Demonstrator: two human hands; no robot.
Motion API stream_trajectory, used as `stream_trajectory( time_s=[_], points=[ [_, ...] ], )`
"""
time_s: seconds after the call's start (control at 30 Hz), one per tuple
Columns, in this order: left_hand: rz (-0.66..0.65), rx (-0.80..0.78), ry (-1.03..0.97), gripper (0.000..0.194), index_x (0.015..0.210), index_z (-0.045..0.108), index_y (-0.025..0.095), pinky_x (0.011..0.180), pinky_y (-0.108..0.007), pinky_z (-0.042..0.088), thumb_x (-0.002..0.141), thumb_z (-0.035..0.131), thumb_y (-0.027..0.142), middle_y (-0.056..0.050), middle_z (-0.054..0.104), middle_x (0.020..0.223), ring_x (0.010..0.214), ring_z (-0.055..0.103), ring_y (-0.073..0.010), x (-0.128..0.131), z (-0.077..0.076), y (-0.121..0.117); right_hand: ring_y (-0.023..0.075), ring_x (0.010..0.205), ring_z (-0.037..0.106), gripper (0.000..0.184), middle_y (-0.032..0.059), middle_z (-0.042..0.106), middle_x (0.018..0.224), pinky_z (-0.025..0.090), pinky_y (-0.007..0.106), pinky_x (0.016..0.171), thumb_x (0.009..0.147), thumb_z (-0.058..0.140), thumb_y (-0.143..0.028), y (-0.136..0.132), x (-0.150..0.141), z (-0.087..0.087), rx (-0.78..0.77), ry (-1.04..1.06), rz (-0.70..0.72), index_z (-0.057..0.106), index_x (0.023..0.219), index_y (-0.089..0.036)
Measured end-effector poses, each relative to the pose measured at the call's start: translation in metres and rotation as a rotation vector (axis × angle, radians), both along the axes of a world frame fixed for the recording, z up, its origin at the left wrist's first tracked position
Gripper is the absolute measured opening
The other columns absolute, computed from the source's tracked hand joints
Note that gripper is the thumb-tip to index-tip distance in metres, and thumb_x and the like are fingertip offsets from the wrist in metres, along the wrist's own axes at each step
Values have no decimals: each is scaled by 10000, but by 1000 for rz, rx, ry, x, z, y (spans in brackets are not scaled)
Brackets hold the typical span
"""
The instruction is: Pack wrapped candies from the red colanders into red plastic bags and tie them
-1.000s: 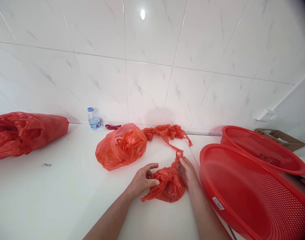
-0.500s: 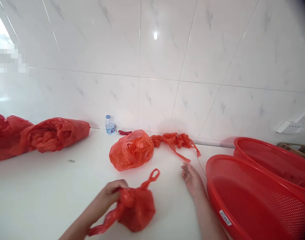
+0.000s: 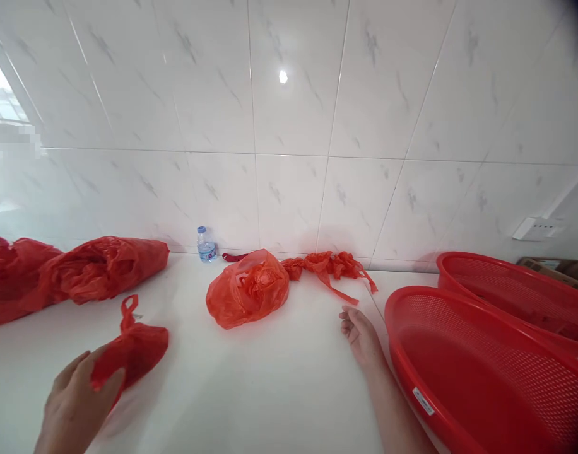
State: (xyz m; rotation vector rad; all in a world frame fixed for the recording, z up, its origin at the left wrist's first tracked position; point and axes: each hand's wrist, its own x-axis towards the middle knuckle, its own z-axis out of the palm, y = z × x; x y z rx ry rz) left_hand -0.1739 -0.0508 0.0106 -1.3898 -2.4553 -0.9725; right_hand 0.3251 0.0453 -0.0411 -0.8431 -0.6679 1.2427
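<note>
Knotted red bag (image 3: 144, 350) was held up in front of the left hand (image 3: 83, 394), pinched between thumb and fingers, its looped handle standing up beyond them. Whether its underside touched the white table (image 3: 270, 391) could not be told. Just beyond that hand, a small pale scrap (image 3: 136, 316) was partly hidden by the loop. By the right hand (image 3: 359, 331), well apart from the bag, the fingers were kept loosely curled, near the trailing strip of a crumpled red cluster (image 3: 317, 263) laid along the wall. Between the two hands and farther off, a loose red bag (image 3: 246, 293) was set down, with a blue-capped bottle (image 3: 207, 246) and a dark red strap (image 3: 234, 257) placed behind it. Beyond the left hand, a big red bundle (image 3: 123, 265) was laid on the table. To the right of the right hand, a red basket (image 3: 459, 372) was placed, with a second basket (image 3: 483, 277) set behind it.
</note>
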Motion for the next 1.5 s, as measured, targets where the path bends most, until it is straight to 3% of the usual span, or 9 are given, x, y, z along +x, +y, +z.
stream_trajectory(
  time_s=[0.1, 0.2, 0.43, 0.67, 0.8, 0.9, 1.1, 1.3, 1.5],
  points=[
    [44, 149, 195, 413, 1213, 477, 286, 1097, -520, 279, 828, 471, 438, -34, 301, 1505, 1364, 306, -316, 38, 6, 3, 106, 644, 544, 284, 18, 632, 802, 465, 221, 556, 722, 733, -413, 0, 0, 0, 0, -15, 0, 687, 908, -203],
    [-131, 259, 285, 363, 1180, 508, 265, 1078, -562, 292, 842, 481, 397, -65, 314, 1491, 1352, 308, -343, 66, 3, 15, 97, 653, 538, 283, 12, 630, 807, 466, 212, 568, 722, 734, -419, 0, 0, 0, -4, -32, 3, 689, 906, -209],
    [-663, 132, 186, 355, 1231, 490, 241, 926, -463, 477, 886, 445, 310, -121, 326, 1450, 1269, 418, -310, 124, -15, 54, 100, 636, 541, 300, 17, 641, 800, 460, 220, 552, 700, 748, -427, 2, 0, 1, -17, -47, -3, 690, 894, -206],
    [-792, 123, 171, 402, 1304, 443, 212, 1085, -535, 282, 905, 412, 254, -124, 310, 1485, 1386, 250, -290, 194, -36, 94, 98, 638, 539, 263, 11, 637, 793, 462, 218, 562, 711, 744, -399, 1, -1, 1, -17, -43, 15, 689, 892, -216],
    [-822, -141, 118, 535, 1388, 373, 208, 1095, -585, 209, 869, 461, 308, -125, 407, 1440, 1379, 266, -307, 201, -57, 107, 105, 631, 542, 259, 12, 637, 791, 460, 229, 559, 704, 745, -394, 1, -1, 4, -24, -67, -1, 687, 884, -217],
    [-894, -190, 93, 544, 1397, 375, 237, 1101, -537, 227, 871, 457, 350, -94, 434, 1426, 1367, 291, -289, 197, -61, 108, 110, 621, 542, 264, 8, 636, 784, 457, 244, 574, 697, 738, -402, 0, -4, 6, -42, -168, -23, 683, 879, -219],
    [-958, -204, 77, 574, 1405, 365, 253, 1090, -538, 225, 856, 486, 372, -84, 428, 1433, 1349, 306, -299, 204, -53, 108, 149, 618, 535, 121, -10, 625, 684, 415, 264, 594, 751, 627, -342, 0, -49, 4, -57, -788, -159, 652, 714, -229],
    [-990, -178, 56, 555, 1357, 439, 262, 1070, -569, 211, 813, 538, 309, -88, 423, 1436, 1347, 285, -330, 226, -51, 117, 167, 699, 579, 213, 19, 653, 775, 463, 284, 670, 884, 446, -300, -4, -131, 10, 318, -1064, -97, 645, 850, -234],
    [-1089, -95, -67, 462, 1227, 583, 246, 1014, -522, 280, 775, 520, 179, -105, 641, 1138, 1143, 489, -326, 229, -44, 114, 232, 1189, 504, 356, 76, 575, 1256, 436, 417, 972, 909, 375, -218, 30, -169, 17, 566, -1196, -102, 613, 1173, -250]
  ],
)
